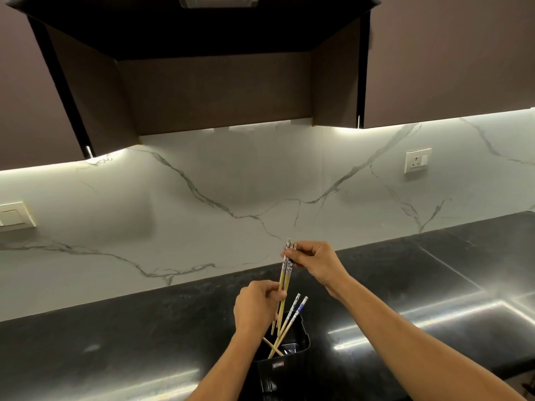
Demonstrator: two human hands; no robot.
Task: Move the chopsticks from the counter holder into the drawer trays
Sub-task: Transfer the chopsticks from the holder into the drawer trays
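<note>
A bundle of wooden chopsticks (286, 274) with patterned white-and-blue tops is held upright above a black holder (301, 347) on the dark counter. My right hand (315, 263) pinches the bundle near its patterned tops. My left hand (256, 308) grips the same bundle lower down, around the plain wooden shafts. Two more chopsticks (295, 315) with blue-patterned tops lean out of the holder to the right, and another lies crossed inside it. The drawer and its trays are out of view.
The black polished counter (419, 285) runs left to right and meets a white marble backsplash (202, 215). A wall socket (417, 161) sits at the right, a switch plate (14, 215) at the left. Dark cabinets and a hood hang overhead.
</note>
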